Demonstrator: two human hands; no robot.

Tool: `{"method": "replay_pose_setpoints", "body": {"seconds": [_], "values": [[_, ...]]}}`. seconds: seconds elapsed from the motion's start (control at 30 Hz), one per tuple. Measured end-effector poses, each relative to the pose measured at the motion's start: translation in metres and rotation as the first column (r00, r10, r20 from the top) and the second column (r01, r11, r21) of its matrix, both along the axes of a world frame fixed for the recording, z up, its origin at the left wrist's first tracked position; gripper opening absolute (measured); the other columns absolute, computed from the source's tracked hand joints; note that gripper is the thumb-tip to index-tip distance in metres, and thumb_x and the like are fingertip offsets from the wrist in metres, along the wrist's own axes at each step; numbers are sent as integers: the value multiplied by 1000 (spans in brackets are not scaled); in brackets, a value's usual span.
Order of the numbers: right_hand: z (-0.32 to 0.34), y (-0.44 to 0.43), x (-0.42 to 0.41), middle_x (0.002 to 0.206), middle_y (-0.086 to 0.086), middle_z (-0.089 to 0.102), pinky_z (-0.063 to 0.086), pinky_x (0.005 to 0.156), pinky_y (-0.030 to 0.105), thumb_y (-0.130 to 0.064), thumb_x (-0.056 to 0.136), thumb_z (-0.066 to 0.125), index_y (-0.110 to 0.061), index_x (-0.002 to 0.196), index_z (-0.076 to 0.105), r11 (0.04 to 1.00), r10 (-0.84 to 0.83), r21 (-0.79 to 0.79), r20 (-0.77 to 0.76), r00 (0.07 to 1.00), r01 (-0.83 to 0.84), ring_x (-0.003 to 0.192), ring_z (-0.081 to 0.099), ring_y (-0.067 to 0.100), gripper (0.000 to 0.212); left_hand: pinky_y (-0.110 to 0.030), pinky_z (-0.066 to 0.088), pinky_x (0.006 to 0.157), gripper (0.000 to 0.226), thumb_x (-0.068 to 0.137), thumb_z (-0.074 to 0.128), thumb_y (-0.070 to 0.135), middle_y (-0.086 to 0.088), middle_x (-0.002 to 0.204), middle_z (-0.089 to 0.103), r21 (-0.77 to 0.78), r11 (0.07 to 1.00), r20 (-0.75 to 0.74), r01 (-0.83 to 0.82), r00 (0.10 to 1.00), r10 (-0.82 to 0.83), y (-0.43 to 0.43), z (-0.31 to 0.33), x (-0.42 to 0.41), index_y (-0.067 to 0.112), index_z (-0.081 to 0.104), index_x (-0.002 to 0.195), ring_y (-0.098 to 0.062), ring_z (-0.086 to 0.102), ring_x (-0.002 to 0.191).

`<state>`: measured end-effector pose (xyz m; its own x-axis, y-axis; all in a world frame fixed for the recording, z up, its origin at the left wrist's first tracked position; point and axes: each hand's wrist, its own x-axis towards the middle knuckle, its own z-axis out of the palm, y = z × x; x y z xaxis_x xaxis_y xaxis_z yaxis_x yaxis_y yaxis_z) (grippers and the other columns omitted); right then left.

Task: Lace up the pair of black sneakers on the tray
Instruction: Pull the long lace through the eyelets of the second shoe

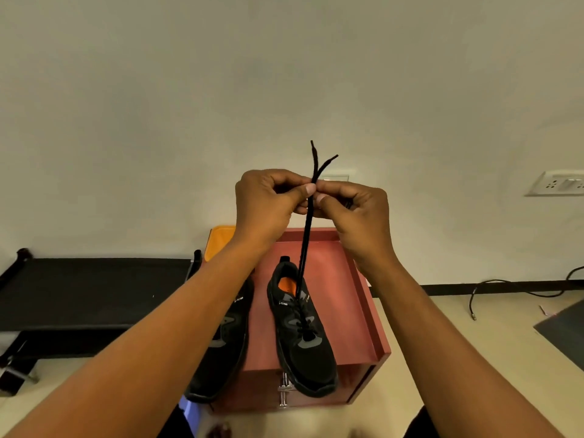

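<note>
Black sneakers: both are lying on the red-brown tray in front of me, toes pointing near, heels far.
Right sneaker: it is sitting in the middle of the tray, its toe reaching over the near edge, its orange insole showing at the heel opening.
Left sneaker: it is lying just beside the other, on the left, and my left forearm is covering much of it.
Lace: it is rising taut as two strands from the right sneaker's eyelets up to my hands, and its two tips are sticking out above my fingers and splitting apart.
Left hand: I am pinching the lace between thumb and curled fingers, high above the tray.
Right hand: I am pinching the same lace from the other side, fingertips touching those of my left hand.
Orange object: it is peeking out at the tray's far left corner.
Black bench: it is standing against the wall, left of the tray.
Wall socket: it is showing far right on the wall.
Cable: it is trailing along the floor at the right, well apart from the tray.
</note>
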<state>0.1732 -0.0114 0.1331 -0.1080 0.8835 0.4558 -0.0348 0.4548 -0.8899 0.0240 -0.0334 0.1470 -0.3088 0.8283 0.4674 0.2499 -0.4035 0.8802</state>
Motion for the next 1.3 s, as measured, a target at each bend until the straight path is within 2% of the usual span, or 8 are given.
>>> {"method": "replay_pose_setpoints", "body": {"seconds": [0.17,0.37,0.53,0.63,0.73,0.9,1.1,1.3], "values": [[-3,-4,6,98,4,80,64,83,37,-6,79,88,-10,114,80,1000,26,7,126,992,-28,90,77,20,36,-18,56,69,18,85,77,2,5,86,73,106,993,-324,-43,943,76,-5,-10,-6,14,82,98,-7,70,82],[-19,-8,12,81,13,78,60,66,30,2,86,77,2,91,80,983,26,-183,34,999,-19,71,75,22,5,-31,60,77,20,87,73,4,-1,95,73,71,990,-402,121,912,-82,-14,-41,-16,9,81,105,-14,71,91],[-27,-4,13,70,13,73,53,52,25,1,87,69,5,88,74,867,-9,-496,-90,996,-37,57,69,17,7,-31,60,89,50,85,82,19,2,106,75,-107,967,-212,233,944,-251,-32,-76,5,15,67,134,-12,72,103],[-39,3,11,70,10,71,53,53,24,-7,87,70,0,85,76,820,-9,-572,-28,1000,-9,59,65,16,9,-39,62,90,46,84,83,10,3,97,78,-126,984,-41,124,991,-130,-31,-94,18,15,71,128,-15,76,97],[-56,7,8,68,8,71,54,56,24,-5,88,72,-3,92,74,821,-11,-571,-5,1000,6,61,66,16,5,-38,63,86,26,85,82,7,2,95,80,-167,984,23,69,998,-66,-26,-100,17,15,78,110,-13,77,91],[-88,12,17,82,13,76,58,64,29,-1,88,76,-16,122,64,884,28,-467,64,998,5,67,71,17,40,-34,62,72,14,89,75,2,-11,85,79,-282,937,196,207,968,-155,-21,-112,3,7,80,102,-23,75,71],[-114,21,22,85,6,76,58,67,27,4,97,63,-7,106,78,890,257,-439,253,933,-126,76,72,14,21,-30,61,82,18,86,78,3,-14,96,79,-335,901,284,274,942,-181,-9,-137,-6,1,78,104,-25,76,90],[-121,27,30,110,26,72,57,77,40,-11,93,67,5,113,72,774,520,-514,183,834,-370,96,69,32,26,-32,62,77,20,85,76,1,-20,97,77,-332,881,508,337,851,-134,5,-141,-1,0,76,105,-27,75,86]]}}
